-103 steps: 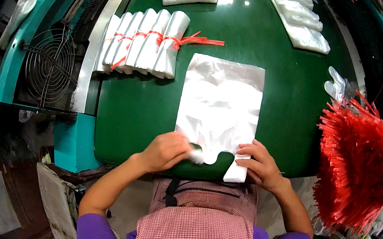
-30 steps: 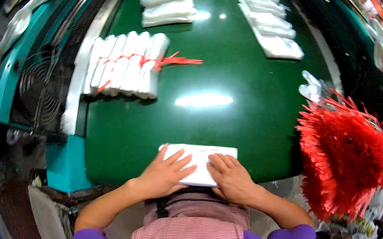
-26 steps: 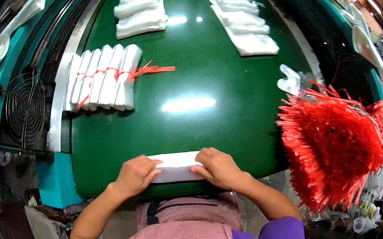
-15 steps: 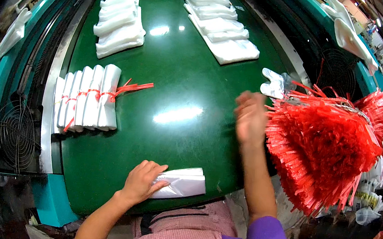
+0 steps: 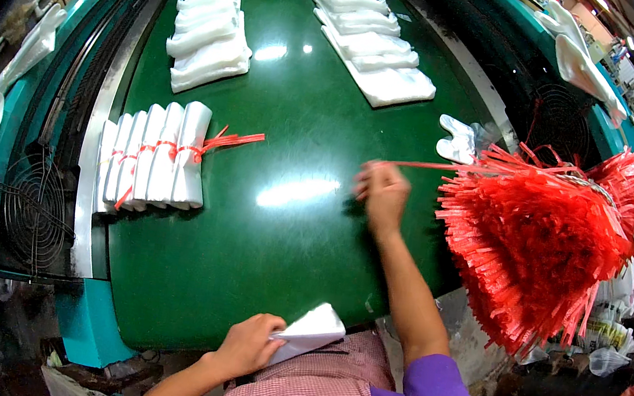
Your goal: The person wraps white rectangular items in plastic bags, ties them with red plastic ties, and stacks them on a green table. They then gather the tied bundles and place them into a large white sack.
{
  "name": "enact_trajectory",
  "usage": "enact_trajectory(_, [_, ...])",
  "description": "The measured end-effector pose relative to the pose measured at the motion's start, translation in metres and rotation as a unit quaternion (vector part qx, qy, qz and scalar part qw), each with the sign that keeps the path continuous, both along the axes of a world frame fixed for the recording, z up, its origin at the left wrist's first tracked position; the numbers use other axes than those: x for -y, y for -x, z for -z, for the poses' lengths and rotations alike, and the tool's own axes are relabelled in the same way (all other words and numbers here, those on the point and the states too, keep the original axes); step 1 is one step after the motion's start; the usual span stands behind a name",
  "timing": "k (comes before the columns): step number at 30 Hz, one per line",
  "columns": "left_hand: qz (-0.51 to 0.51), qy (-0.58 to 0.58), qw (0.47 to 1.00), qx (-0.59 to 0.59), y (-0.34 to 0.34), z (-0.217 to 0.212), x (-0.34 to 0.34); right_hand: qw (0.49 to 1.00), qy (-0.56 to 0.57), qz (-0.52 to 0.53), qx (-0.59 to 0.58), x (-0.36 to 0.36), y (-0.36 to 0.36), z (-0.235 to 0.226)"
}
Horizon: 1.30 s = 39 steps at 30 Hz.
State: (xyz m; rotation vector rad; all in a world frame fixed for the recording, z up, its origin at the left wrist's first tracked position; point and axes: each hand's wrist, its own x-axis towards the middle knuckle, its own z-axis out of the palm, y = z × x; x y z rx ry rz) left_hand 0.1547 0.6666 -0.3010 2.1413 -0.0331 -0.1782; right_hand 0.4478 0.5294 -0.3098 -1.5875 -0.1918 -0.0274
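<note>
Left hand (image 5: 252,343): fingers clamped on one end of a folded white bag bundle (image 5: 315,329), the far end slanting up to the right.
Right hand (image 5: 382,195): fingers curled together on the end of a red plastic strip (image 5: 431,165); slight blur hides the exact pinch.
Bundle's place: at the near edge of the green tabletop (image 5: 244,253), just before the checked apron (image 5: 306,391); whether its underside touches the tabletop, I cannot tell.
Bundle's stage: folded into a flat, narrow packet, with no red tie seen around it.
Strip's stage: drawn out nearly straight from the red strip bunch (image 5: 537,245), well apart from the bundle.
Tied: a row of white rolls (image 5: 153,155) side by side at the left, each apparently cinched at the middle; loose red ends stick out to the right.
Untied: the left bag stack (image 5: 210,35) and the right bag stack (image 5: 371,42), overlapping like shingles farther up, without visible ties.
Materials: bags of thin, glossy, milky film, rumpled in the stacks and smoother in the rolls; strips narrow and shiny, massed into a shaggy, fringed bulk; tabletop smooth, reflecting a bright light.
</note>
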Motion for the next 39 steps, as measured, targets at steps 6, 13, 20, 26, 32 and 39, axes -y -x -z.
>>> enact_trajectory(6, [-0.254, 0.526, 0.808, -0.078, 0.056, 0.01, -0.042, 0.69, 0.359, -0.628, 0.027, -0.044, 0.153, -0.016])
enact_trajectory(13, [-0.25, 0.403, 0.88, -0.012, 0.018, -0.012, -0.08, 0.58, 0.396, -0.693, 0.162, 0.018, 0.171, -0.027])
enact_trajectory(20, [-0.014, -0.086, 0.995, 0.051, -0.063, 0.005, -0.071, 0.803, 0.093, -0.583, 0.084, -0.006, 0.142, -0.051])
enact_trajectory(26, [-0.147, 0.016, 0.968, 0.202, -0.047, 0.011, -0.046, 0.788, 0.041, -0.552, -0.269, -0.03, 0.118, -0.019])
enact_trajectory(32, [-0.225, 0.232, 0.943, 0.078, -0.039, 0.019, -0.057, 0.776, 0.253, -0.462, 0.348, -0.03, 0.149, -0.026])
enact_trajectory(39, [-0.231, 0.227, 0.945, 0.051, -0.045, 0.026, -0.052, 0.714, 0.295, -0.525, 0.358, -0.023, 0.159, -0.039])
